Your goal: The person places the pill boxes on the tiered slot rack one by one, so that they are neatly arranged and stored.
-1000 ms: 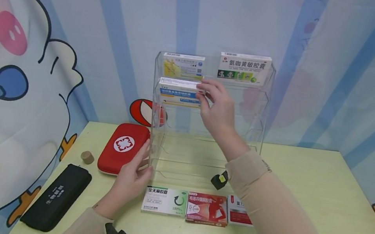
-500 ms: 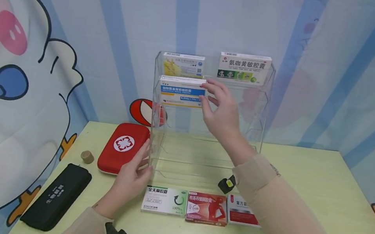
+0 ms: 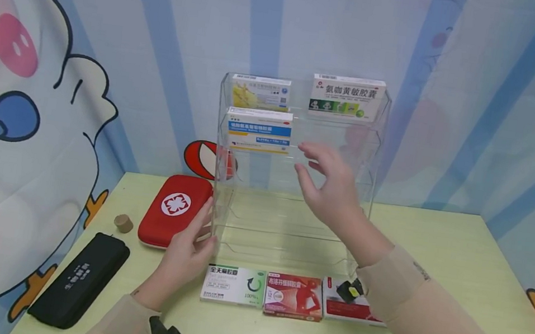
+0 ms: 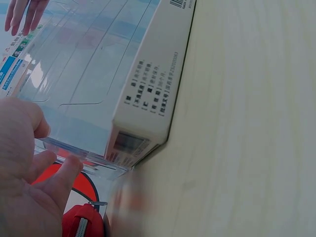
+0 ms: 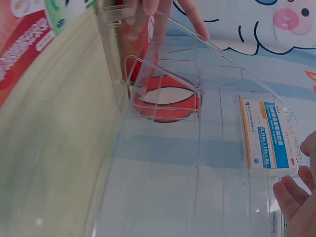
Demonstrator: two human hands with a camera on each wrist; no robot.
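A clear tiered rack (image 3: 284,234) stands on the table. On its second tier at the left sits a blue-and-white box (image 3: 258,131), also visible in the right wrist view (image 5: 269,136). The right hand (image 3: 332,190) hovers just right of that box, fingers apart, holding nothing. Above are a yellow-and-white box (image 3: 261,94) at the top left and a white-and-green box (image 3: 346,98) at the top right. The left hand (image 3: 185,255) touches the rack's lower left side, its fingers partly behind the clear wall; in the left wrist view the hand (image 4: 24,163) is beside that wall.
Before the rack lie a green-and-white box (image 3: 233,287), a red box (image 3: 294,297) and a white-and-red box (image 3: 355,309), partly covered by the right wrist's camera. To the left are a red case (image 3: 175,211), a small wooden cylinder (image 3: 123,223) and a black pouch (image 3: 80,280).
The right hand has let go of the blue-and-white box and moved right and down from it. That box now sits slightly higher and straighter on its tier. The left hand has stayed at the rack.
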